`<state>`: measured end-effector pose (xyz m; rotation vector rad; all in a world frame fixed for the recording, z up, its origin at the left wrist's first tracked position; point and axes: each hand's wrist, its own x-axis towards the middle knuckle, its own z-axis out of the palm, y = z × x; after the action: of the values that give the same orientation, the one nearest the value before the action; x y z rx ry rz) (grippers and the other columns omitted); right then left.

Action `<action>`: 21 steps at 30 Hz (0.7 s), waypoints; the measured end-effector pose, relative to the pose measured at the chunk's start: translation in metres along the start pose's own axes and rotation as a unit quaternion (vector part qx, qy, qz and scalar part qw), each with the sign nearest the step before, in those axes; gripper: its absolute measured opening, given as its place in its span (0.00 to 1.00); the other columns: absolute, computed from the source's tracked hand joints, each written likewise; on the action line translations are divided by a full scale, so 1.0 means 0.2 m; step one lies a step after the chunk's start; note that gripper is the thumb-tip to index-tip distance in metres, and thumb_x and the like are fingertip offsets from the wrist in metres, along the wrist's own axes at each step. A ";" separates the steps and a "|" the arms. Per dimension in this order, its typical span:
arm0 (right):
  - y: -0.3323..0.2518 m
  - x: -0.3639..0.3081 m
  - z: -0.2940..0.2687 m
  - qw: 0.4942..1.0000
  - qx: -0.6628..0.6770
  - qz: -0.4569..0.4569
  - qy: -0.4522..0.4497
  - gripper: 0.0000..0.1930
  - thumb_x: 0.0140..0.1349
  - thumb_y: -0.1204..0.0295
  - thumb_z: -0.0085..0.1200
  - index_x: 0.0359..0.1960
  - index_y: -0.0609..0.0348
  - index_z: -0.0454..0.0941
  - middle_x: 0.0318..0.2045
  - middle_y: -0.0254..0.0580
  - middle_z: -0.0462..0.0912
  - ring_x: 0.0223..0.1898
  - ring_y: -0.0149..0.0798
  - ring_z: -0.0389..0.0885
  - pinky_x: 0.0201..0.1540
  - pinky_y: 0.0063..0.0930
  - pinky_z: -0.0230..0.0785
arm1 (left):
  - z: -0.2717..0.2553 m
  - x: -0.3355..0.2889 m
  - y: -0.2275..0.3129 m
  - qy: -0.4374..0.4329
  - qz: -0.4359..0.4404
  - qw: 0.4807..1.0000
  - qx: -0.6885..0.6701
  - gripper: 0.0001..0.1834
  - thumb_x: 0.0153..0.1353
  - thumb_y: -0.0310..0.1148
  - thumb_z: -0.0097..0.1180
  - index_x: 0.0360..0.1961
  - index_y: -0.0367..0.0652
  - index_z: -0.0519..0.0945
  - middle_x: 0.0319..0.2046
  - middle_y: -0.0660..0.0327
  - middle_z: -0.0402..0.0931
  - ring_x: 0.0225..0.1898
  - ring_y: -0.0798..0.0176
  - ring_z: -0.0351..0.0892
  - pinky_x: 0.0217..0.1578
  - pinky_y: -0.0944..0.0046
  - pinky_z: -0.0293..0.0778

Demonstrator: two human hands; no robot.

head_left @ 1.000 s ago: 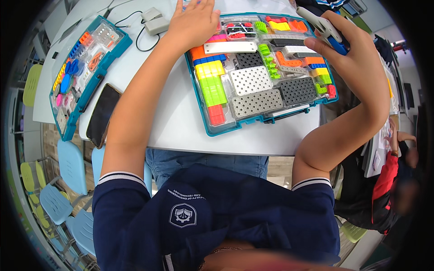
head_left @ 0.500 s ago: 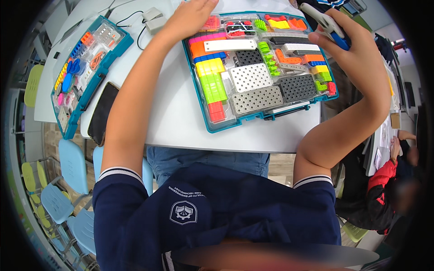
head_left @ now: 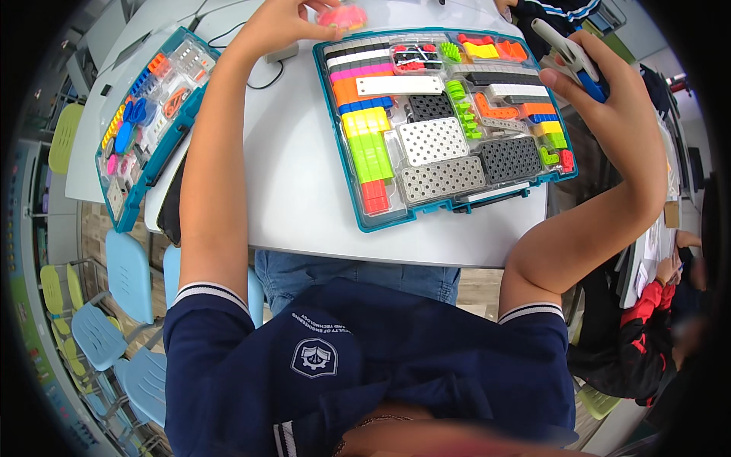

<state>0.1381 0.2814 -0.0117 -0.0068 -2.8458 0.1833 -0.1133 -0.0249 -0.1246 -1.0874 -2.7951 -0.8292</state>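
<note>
My left hand (head_left: 285, 29) holds a small clear box of red pieces (head_left: 343, 17) by its side, just beyond the far left corner of the teal-edged case (head_left: 365, 217). The case lies on the table with its parts sorted by shape and colour. Among them are a white perforated plate (head_left: 432, 142), a dark perforated plate (head_left: 510, 158) and yellow-green blocks (head_left: 368, 145). To the right of the case, my right hand (head_left: 605, 76) is raised and closed round a light grey and blue handheld object (head_left: 567, 52); its exact kind is unclear.
A second teal case (head_left: 135, 217) with assorted parts lies at the left. A dark phone (head_left: 170, 202) sits beside it, partly behind my left forearm. A black cable (head_left: 266, 80) runs over the white table (head_left: 297, 213). Blue chairs (head_left: 128, 274) stand at the left; people sit at the right.
My left hand has lifted the clear box of red pieces out of the case's far left corner and moved it away. My right hand keeps its hold. The whole view has shifted slightly.
</note>
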 end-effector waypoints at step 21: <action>0.03 0.01 0.04 0.998 -0.008 -0.054 0.023 0.24 0.60 0.54 0.70 0.50 0.56 0.81 0.31 0.42 0.84 0.29 0.34 0.80 0.34 0.26 0.71 | 0.36 -0.02 0.31 0.062 0.270 0.961 -0.003 0.28 0.67 0.51 0.61 0.63 0.48 0.81 0.61 0.54 0.80 0.65 0.50 0.75 0.64 0.54 0.71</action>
<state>0.1332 0.2873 -0.0203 0.1369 -2.7931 0.1364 -0.0599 0.0464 -0.1569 -1.6213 -2.2158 -0.7971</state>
